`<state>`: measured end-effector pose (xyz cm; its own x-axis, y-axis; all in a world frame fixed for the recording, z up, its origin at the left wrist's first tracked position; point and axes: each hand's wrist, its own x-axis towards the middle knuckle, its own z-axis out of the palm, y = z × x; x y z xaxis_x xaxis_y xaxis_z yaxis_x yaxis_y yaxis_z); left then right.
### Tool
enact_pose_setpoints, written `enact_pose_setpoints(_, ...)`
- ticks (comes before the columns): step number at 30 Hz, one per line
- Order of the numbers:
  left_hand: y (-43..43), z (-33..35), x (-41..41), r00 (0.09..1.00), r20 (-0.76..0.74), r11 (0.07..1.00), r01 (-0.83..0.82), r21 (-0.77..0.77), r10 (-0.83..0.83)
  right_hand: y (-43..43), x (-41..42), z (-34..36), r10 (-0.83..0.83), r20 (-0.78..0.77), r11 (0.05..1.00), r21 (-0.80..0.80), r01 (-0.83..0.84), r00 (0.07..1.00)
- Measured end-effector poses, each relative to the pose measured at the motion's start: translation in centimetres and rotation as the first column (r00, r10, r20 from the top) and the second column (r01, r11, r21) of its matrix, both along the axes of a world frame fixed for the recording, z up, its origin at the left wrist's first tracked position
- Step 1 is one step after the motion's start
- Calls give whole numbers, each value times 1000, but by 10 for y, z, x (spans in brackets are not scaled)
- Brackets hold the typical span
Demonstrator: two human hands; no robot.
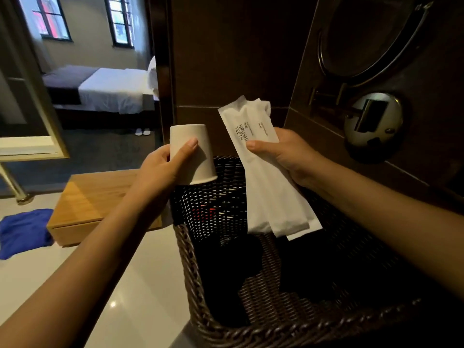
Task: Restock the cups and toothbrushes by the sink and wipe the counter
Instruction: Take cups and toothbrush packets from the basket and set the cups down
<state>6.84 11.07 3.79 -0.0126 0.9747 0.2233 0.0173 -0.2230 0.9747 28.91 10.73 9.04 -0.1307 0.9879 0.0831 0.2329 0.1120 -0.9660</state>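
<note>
My left hand (pixel 160 167) grips an upside-down white paper cup (pixel 194 156) above the far left corner of a dark woven basket (pixel 251 330). My right hand (pixel 283 151) holds a bunch of white toothbrush packets (pixel 263 177), one printed "BRUSH TEETH", which hang down over the basket. Dark items lie in the bottom of the basket, too dim to identify.
The basket stands on a white counter (pixel 140 285). A wooden box (pixel 95 197) sits behind it and a blue cloth (pixel 25 232) lies at the left. A round wall mirror (pixel 366 38) on an arm projects at the right. A bedroom shows through the opening.
</note>
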Motion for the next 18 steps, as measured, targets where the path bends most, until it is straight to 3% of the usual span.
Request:
enact_pose_setpoints(8,-11,25,-27,997,59,998,39,44,-42,-3,-63,50,86,82,993,74,-92,993)
enact_pose_setpoints(18,-2,34,-129,982,115,986,142,87,-151,3,-166,62,32,262,994,90,-57,964)
